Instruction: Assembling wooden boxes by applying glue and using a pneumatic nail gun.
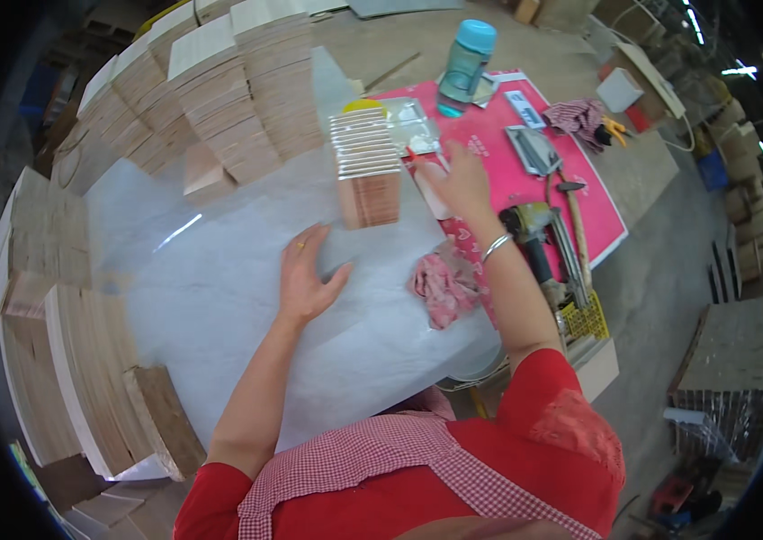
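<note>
My left hand [309, 281] hovers over or rests on the pale sheet covering the worktable [219, 315], fingers spread, holding nothing. My right hand [464, 184], with a bracelet at the wrist, reaches forward onto a slim white bottle with a red tip [433, 193]; its fingers appear closed around it, though partly hidden. Between and beyond the hands stands a small block of stacked thin wooden pieces [371, 193], its top edges shiny. A crumpled pink cloth [446, 286] lies near my right forearm.
Tall stacks of wooden boards [219, 99] line the far left, with more boards [94, 378] at the near left. On a pink sheet [507, 189] at the right lie a nail gun [534, 234], a hammer [577, 216] and a metal tray [533, 148]. A blue bottle [466, 72] stands behind.
</note>
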Available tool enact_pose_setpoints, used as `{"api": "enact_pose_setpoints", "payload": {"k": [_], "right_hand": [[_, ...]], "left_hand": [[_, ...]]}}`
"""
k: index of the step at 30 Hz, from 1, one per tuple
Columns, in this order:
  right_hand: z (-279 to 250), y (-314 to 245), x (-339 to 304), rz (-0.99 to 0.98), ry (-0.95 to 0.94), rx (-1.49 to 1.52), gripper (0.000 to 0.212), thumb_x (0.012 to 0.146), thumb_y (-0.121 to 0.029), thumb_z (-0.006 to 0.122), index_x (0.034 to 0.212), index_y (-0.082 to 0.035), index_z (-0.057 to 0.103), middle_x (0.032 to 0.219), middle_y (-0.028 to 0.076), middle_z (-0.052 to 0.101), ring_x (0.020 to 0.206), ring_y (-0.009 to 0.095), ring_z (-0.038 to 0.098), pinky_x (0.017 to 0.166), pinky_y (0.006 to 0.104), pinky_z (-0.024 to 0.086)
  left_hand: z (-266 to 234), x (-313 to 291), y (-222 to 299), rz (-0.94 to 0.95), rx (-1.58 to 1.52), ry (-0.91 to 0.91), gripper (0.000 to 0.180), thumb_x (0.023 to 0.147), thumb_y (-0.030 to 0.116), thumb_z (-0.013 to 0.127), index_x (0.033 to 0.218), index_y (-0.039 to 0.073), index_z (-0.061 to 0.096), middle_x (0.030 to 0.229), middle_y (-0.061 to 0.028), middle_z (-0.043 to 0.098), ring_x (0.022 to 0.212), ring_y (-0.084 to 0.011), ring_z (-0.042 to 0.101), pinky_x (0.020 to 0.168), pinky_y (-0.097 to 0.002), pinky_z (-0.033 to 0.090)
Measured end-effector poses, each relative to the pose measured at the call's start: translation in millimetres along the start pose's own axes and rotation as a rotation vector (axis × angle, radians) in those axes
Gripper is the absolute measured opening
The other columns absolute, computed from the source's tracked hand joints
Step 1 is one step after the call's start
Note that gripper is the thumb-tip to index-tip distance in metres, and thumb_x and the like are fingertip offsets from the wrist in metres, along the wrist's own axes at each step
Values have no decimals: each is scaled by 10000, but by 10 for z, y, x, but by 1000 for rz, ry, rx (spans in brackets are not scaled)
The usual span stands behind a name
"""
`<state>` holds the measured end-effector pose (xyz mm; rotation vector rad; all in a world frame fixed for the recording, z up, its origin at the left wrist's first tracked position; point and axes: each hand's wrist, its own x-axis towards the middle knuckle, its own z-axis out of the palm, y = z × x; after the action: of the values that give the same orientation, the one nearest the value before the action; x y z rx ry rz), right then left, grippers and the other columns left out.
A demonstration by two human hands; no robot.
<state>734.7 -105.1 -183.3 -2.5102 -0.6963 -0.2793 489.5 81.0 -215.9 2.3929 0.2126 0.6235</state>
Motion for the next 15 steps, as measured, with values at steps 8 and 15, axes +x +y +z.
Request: {"api": "enact_pose_setpoints", "payload": {"k": [8, 15], "right_hand": [[-50, 1, -201, 87, 7, -133, 591, 854, -395, 684, 1260, 15, 557, 1177, 232, 611, 1072, 435, 584, 902, 519, 484], [196, -359, -707, -211, 206, 190, 560, 869, -237, 673, 1305, 72, 507, 1309, 264, 522, 1223, 440, 477, 1041, 511, 387]], "left_hand": [[154, 91, -62, 44, 28, 32, 608, 775, 244, 757, 1299, 4, 563, 1311, -223, 579, 1221, -402, 533, 1058, -447, 402], [331, 350, 151, -190, -222, 91, 738, 830, 261, 709, 1434, -36, 407, 1478, -266, 395, 1368, -395, 395, 1144, -415, 326]]}}
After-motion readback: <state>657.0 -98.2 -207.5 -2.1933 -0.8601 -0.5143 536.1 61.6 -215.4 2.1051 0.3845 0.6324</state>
